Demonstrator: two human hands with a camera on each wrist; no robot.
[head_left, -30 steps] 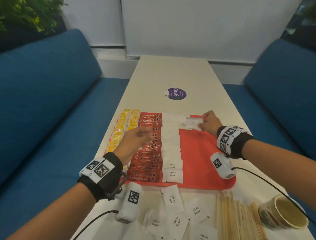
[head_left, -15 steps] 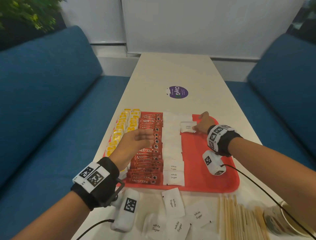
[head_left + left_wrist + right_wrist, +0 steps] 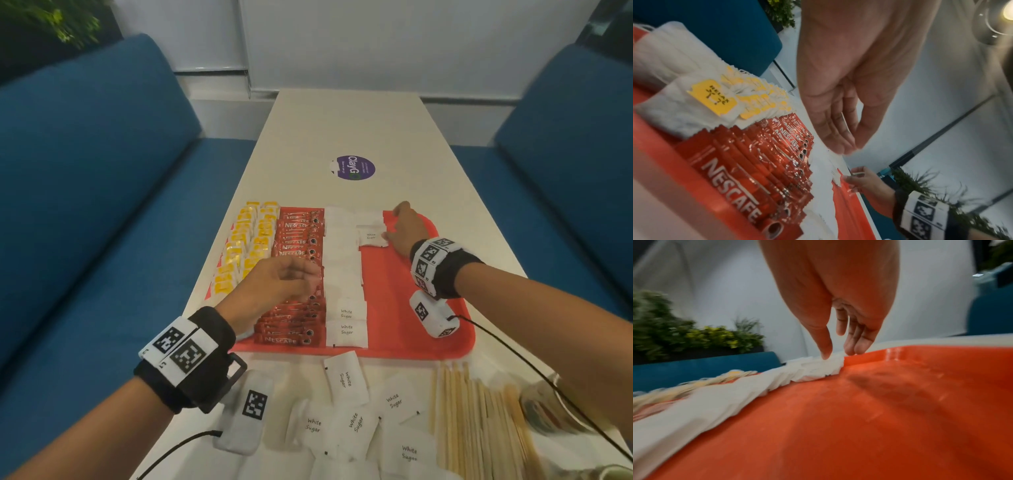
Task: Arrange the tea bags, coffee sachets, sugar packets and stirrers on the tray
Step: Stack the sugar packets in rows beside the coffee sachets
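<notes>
A red tray [image 3: 411, 329] holds yellow-tagged tea bags [image 3: 246, 240] at the left, a column of red coffee sachets [image 3: 298, 233] and a column of white sugar packets [image 3: 342, 260]. A second sugar column starts at the far end, where a labelled sugar packet [image 3: 370, 236] lies flat. My right hand [image 3: 394, 221] rests there, its thumb at the packet's right edge and its fingers stretched to the far packets [image 3: 813, 369]. My left hand [image 3: 308, 274] hovers over the coffee sachets [image 3: 748, 162], loosely curled and holding nothing. Loose sugar packets [image 3: 346, 380] and wooden stirrers [image 3: 479, 421] lie on the table in front of the tray.
A patterned cup [image 3: 548, 407] stands at the near right by the stirrers. The tray's right half [image 3: 879, 418] is bare red. A purple sticker [image 3: 352, 168] sits on the white table beyond the tray. Blue sofas flank the table on both sides.
The right hand brought a sugar packet down from near the tray's far edge and laid it flat in the second column, keeping its fingers on it. The left hand barely moved.
</notes>
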